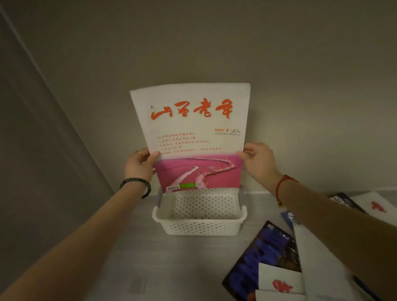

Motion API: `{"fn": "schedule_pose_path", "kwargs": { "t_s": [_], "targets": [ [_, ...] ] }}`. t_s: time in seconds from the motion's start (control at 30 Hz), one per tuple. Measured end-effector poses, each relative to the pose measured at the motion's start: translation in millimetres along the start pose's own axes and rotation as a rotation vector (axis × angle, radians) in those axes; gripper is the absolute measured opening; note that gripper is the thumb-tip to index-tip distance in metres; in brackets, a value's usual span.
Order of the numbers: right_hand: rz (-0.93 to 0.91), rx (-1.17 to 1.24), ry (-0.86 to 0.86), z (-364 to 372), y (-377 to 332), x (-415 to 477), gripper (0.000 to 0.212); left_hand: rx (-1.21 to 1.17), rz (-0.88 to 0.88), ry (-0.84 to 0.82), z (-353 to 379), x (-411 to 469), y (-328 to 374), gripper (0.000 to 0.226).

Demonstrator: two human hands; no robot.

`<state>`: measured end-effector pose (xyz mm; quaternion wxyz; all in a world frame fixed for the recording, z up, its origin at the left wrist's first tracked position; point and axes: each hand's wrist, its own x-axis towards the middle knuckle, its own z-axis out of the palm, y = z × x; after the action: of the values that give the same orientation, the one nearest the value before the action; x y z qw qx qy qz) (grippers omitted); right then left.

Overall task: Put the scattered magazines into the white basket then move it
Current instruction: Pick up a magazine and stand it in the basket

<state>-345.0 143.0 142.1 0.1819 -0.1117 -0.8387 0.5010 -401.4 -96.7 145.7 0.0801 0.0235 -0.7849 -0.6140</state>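
Note:
A white magazine (193, 132) with red brush lettering and a pink lower cover is held upright against the wall. Its bottom edge hangs just above the far rim of the white perforated basket (199, 224). My left hand (140, 166) grips its left edge and my right hand (258, 161) grips its right edge. The part of the basket that shows holds nothing. Several more magazines lie scattered at the lower right: a dark blue one (262, 260), a white one with red lettering (280, 282), and others partly hidden under my right forearm.
The basket stands on a pale grey surface (129, 259) against a beige wall (304, 74). A darker side wall (29, 137) closes the left. More magazines, one dark (342, 201) and one white (380, 205), lie at the far right.

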Motion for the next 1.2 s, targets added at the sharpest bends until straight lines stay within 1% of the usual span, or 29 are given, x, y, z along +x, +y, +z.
{"fn": "schedule_pose_path", "kwargs": {
  "t_s": [0.1,0.27,0.37,0.47,0.63,0.73,0.83,0.93,1.0,1.1,1.2],
  "targets": [
    [0.06,-0.047,0.033,22.7,14.8,14.5,0.015,-0.019,-0.051,-0.007,6.6,25.9,-27.1,0.024],
    [0.181,-0.077,0.04,52.8,48.6,32.8,0.02,-0.046,-0.155,-0.001,23.2,58.4,-68.3,0.023],
    [0.251,-0.069,0.09,62.8,66.2,36.9,0.014,-0.047,-0.191,0.023,33.4,65.8,-89.9,0.021],
    [0.256,-0.056,0.134,70.5,80.2,38.7,0.011,-0.039,-0.198,0.047,40.9,67.6,-107.4,0.022],
    [0.305,0.048,0.195,74.1,90.2,44.8,0.001,-0.034,-0.201,0.067,44.6,75.4,-114.6,0.015],
    [0.297,0.027,0.179,68.5,93.5,45.8,0.006,0.004,-0.172,0.106,41.8,72.6,-110.0,0.018],
    [0.274,0.052,0.161,50.2,90.7,36.8,0.015,-0.004,-0.153,0.122,33.8,55.3,-103.5,0.025],
    [0.232,0.09,0.117,13.7,88.4,12.5,0.013,-0.054,-0.158,0.097,26.4,23.7,-95.9,0.023],
    [0.215,0.107,0.051,-18.7,90.6,-10.2,0.009,-0.115,-0.152,0.016,24.7,-5.9,-88.4,0.018],
    [0.224,0.08,-0.022,-72.9,101.2,-46.4,0.009,-0.136,-0.153,-0.12,32.7,-56.5,-74.6,0.007],
    [0.278,-0.026,-0.051,-121.7,118.5,-80.7,0.018,-0.143,-0.179,-0.251,55.7,-107.1,-59.1,0.008]
  ]
}}
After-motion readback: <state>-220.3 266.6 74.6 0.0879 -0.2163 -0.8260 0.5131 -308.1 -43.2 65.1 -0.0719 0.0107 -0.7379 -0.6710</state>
